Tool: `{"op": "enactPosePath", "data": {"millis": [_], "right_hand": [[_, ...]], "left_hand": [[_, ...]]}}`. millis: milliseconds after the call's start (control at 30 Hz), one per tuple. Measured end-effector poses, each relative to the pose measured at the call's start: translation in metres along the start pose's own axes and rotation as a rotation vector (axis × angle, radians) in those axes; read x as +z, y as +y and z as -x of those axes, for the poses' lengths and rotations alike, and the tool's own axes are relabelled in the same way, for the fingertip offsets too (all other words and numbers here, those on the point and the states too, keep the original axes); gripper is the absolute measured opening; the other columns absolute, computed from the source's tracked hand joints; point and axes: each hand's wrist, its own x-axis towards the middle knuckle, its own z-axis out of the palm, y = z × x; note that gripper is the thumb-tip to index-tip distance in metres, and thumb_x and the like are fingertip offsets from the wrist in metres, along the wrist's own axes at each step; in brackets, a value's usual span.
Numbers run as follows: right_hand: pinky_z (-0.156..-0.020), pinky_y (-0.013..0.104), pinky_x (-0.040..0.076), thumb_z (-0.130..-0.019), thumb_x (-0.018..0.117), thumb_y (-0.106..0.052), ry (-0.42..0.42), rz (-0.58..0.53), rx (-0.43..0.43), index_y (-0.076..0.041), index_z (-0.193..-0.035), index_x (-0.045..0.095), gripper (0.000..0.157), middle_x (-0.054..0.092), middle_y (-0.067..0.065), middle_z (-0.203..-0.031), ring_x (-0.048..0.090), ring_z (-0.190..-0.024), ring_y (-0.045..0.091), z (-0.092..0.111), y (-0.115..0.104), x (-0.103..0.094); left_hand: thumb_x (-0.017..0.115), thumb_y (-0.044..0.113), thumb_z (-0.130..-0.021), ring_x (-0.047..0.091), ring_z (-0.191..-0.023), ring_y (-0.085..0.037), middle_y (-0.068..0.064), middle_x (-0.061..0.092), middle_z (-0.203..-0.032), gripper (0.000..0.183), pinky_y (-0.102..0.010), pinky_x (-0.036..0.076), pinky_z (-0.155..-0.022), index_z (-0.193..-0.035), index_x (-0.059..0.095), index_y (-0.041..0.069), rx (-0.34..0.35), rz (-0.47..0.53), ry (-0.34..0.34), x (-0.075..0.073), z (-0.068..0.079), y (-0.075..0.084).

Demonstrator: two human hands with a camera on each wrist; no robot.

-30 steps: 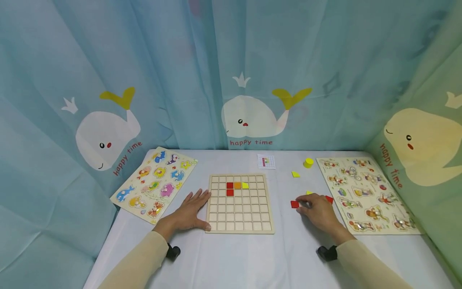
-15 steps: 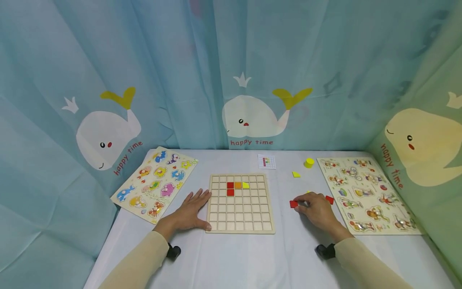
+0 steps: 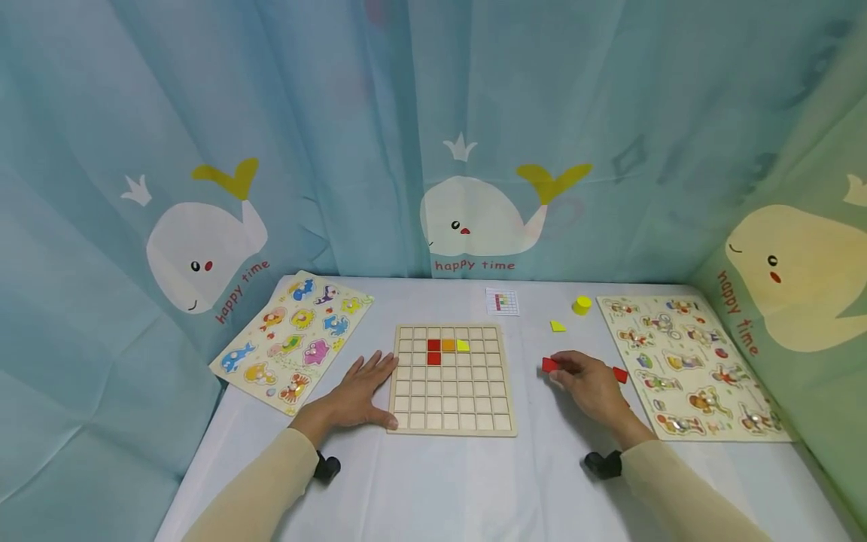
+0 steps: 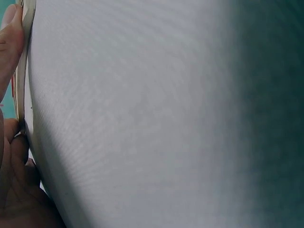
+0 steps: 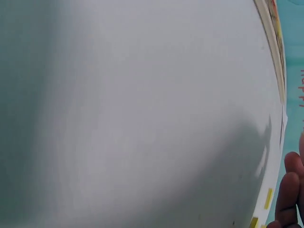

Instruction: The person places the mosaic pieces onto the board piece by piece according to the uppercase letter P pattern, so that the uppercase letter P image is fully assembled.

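My left hand (image 3: 357, 393) lies with spread fingers against the left edge of a wooden grid board (image 3: 452, 399), its thumb at the near corner. On the board are a red square (image 3: 433, 345), another red square (image 3: 433, 359) below it, an orange square (image 3: 448, 345) and a yellow rounded piece (image 3: 463, 345). To the right of the board, my right hand (image 3: 592, 384) pinches a red tile (image 3: 549, 365) between thumb and fingers, above the tablecloth. Only a few fingers (image 5: 288, 194) appear in the right wrist view, without the tile. The left wrist view catches part of the left hand (image 4: 19, 190).
Behind the right hand lies a red piece (image 3: 619, 374), partly covered. Farther back are a yellow piece (image 3: 558, 326), a yellow cylinder (image 3: 581, 305) and a printed pattern card (image 3: 503, 302). Picture puzzle boards flank the table, a sea-animal one (image 3: 291, 339) and a figures one (image 3: 691, 369).
The right hand has raised the pinched red tile off the cloth and moved it slightly away from the body. The left hand stays at the board's edge.
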Motion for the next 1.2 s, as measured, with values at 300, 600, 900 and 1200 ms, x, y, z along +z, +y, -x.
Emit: {"op": "enactPosePath", "data": {"millis": [300,600,900,1200], "right_hand": [[-0.072,0.019,0.056,-0.101,0.071,-0.012,0.056,-0.102,0.058,-0.007,-0.135,0.069,0.035,0.073,0.022,-0.125,0.065,-0.104,0.032,-0.003,-0.008,0.009],[-0.083,0.028,0.057,-0.101,0.07,-0.013,0.061,-0.119,0.054,-0.008,-0.136,0.069,0.035,0.072,0.019,-0.127,0.064,-0.108,0.031,-0.008,-0.017,0.016],[-0.076,0.017,0.053,-0.099,0.071,-0.009,0.089,-0.143,-0.003,-0.008,-0.131,0.072,0.032,0.074,0.017,-0.121,0.065,-0.103,0.028,-0.009,-0.021,0.023],[-0.076,0.02,0.051,-0.099,0.071,-0.009,0.073,-0.168,-0.027,-0.009,-0.129,0.073,0.03,0.072,0.013,-0.116,0.06,-0.1,0.025,-0.011,-0.028,0.027]], "left_hand": [[0.088,0.06,-0.076,0.0,-0.166,-0.021,0.002,0.013,-0.178,0.125,-0.043,-0.006,-0.136,-0.171,0.017,0.02,-0.024,-0.011,-0.014,-0.002,-0.002,0.001],[0.088,0.059,-0.076,0.002,-0.166,-0.024,-0.001,0.016,-0.178,0.124,-0.046,-0.005,-0.136,-0.17,0.02,0.017,-0.015,-0.007,-0.006,-0.003,-0.002,0.002],[0.09,0.057,-0.075,0.001,-0.166,-0.023,0.0,0.015,-0.178,0.124,-0.045,-0.006,-0.136,-0.17,0.02,0.017,-0.022,0.007,-0.009,-0.003,0.0,0.005],[0.09,0.057,-0.075,0.002,-0.166,-0.023,-0.001,0.016,-0.178,0.124,-0.045,-0.005,-0.136,-0.17,0.021,0.017,-0.023,0.009,-0.009,-0.004,0.001,0.005]]}}
